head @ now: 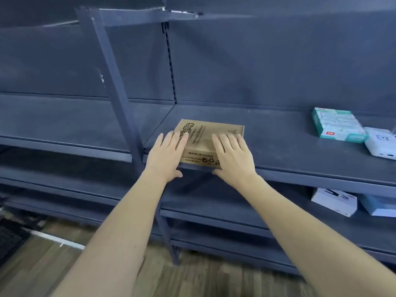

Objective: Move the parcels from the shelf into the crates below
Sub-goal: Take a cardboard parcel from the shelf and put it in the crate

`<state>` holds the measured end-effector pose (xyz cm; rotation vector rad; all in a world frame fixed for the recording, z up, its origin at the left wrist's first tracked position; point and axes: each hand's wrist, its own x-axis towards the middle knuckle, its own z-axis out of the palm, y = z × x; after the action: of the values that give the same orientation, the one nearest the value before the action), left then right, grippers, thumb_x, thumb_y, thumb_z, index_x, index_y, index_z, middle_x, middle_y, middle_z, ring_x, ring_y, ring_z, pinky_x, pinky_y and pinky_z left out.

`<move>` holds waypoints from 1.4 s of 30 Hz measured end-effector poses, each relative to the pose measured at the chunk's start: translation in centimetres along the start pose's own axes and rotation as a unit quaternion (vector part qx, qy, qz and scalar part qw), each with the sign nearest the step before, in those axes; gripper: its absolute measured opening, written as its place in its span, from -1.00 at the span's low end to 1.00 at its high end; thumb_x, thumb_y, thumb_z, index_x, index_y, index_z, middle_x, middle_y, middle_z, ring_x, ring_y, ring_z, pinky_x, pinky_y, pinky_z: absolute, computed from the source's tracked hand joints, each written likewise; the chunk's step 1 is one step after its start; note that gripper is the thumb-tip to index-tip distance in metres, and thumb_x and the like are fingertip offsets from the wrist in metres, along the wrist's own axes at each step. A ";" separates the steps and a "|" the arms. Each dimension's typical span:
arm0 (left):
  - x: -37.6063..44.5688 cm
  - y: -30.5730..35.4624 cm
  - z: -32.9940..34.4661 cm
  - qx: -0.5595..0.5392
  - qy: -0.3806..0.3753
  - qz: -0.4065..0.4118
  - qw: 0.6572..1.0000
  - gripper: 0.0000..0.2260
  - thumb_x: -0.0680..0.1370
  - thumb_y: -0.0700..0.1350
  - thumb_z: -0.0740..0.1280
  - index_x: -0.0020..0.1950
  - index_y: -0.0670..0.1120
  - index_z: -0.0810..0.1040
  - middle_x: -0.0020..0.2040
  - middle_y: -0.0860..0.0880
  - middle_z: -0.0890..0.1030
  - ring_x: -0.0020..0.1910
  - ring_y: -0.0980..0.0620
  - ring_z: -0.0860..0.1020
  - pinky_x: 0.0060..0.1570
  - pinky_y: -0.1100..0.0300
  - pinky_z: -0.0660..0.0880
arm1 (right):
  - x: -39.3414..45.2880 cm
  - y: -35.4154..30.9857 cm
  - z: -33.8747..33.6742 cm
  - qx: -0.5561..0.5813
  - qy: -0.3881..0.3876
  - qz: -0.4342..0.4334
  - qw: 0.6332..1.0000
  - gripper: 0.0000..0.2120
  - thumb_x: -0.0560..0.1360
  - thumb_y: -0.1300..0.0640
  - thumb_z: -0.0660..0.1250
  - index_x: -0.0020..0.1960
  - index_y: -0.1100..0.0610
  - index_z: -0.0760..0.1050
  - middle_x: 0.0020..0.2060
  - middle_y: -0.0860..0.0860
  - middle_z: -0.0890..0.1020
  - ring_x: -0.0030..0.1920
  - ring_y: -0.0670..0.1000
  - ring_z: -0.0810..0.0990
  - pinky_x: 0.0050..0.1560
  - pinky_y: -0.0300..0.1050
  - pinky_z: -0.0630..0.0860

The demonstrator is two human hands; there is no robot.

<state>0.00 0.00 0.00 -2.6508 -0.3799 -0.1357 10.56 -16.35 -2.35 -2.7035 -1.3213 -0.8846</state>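
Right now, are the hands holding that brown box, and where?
Both hands, left and right, hold the cardboard box at its front corners: fingers flat on top, thumbs under its front edge.

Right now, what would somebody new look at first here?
First, the brown cardboard box at the front edge of the dark shelf, with the left hand and right hand laid flat on top, thumbs under its front. Next, the teal-and-white packet far right on that shelf.
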 end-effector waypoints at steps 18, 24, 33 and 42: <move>1.8 -0.5 1.7 -0.036 0.191 0.068 0.979 -0.40 0.10 -0.18 0.53 0.11 -0.31 0.56 0.10 -0.27 0.60 0.08 -0.24 0.58 0.15 -0.07 0.49 | 0.4 -0.5 0.8 0.083 0.081 0.030 0.993 -0.32 0.03 0.11 0.60 0.12 0.22 0.54 0.00 0.08 0.63 0.01 0.14 0.61 0.08 -0.02 0.53; -5.2 -2.3 -1.0 -0.074 0.262 -0.045 0.961 -0.51 0.23 -0.23 0.43 0.16 -0.24 0.53 0.15 -0.18 0.56 0.12 -0.19 0.52 0.20 0.02 0.37 | -1.1 -3.5 -4.0 0.161 0.125 -0.023 0.979 -0.32 0.09 0.07 0.56 0.18 0.17 0.52 0.13 0.03 0.60 0.13 0.11 0.58 0.12 -0.03 0.48; -25.9 -3.0 -0.5 -0.050 0.274 -0.280 0.919 -0.55 0.30 -0.27 0.35 0.20 -0.20 0.55 0.18 -0.13 0.57 0.18 -0.14 0.50 0.20 0.03 0.32 | -6.7 -16.0 -8.9 0.277 0.115 -0.195 0.934 -0.29 0.13 0.05 0.54 0.27 0.13 0.50 0.24 0.01 0.56 0.23 0.07 0.50 0.16 -0.07 0.31; -46.1 -4.7 0.2 0.007 0.156 -0.477 0.865 -0.44 0.14 -0.22 0.45 0.15 -0.17 0.54 0.16 -0.13 0.57 0.19 -0.11 0.42 0.24 0.04 0.26 | -12.8 -32.7 -13.2 0.392 0.079 -0.384 0.832 -0.27 0.10 0.03 0.57 0.25 0.14 0.51 0.19 0.02 0.58 0.20 0.10 0.53 0.11 -0.05 0.29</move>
<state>-45.51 -7.10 -5.48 -2.1139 -1.5182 -0.8381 -25.88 -7.75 -5.13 -1.4374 -2.1400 -0.3749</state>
